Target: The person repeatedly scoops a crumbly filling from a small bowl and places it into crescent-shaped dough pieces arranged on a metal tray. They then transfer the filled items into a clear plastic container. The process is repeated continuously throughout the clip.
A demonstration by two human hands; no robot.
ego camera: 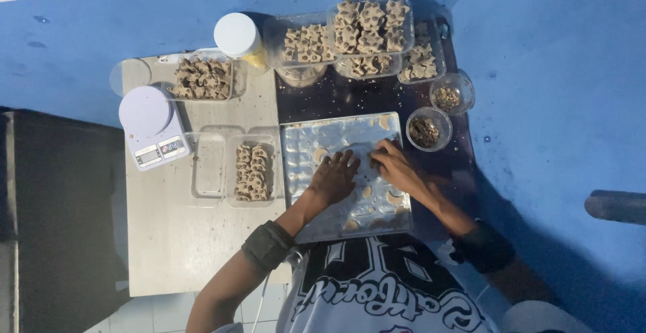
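From the head camera, both hands rest on a shiny metal tray (296,171) that lies on the bench (168,239). The left hand (333,179) lies flat with its fingers (344,161) spread out, gripping nothing. The right hand (397,166) has its fingers (378,152) bent down onto the tray, pressing or pinching something small; I cannot tell if they hold it. Flat pale dough pieces (393,198) sit on the tray, toward five o'clock from the left hand and just under the right wrist, so the right hand is nearer. The tray's long side runs from twelve to six o'clock. Clear tubs of cookies (252,171) stand at nine o'clock.
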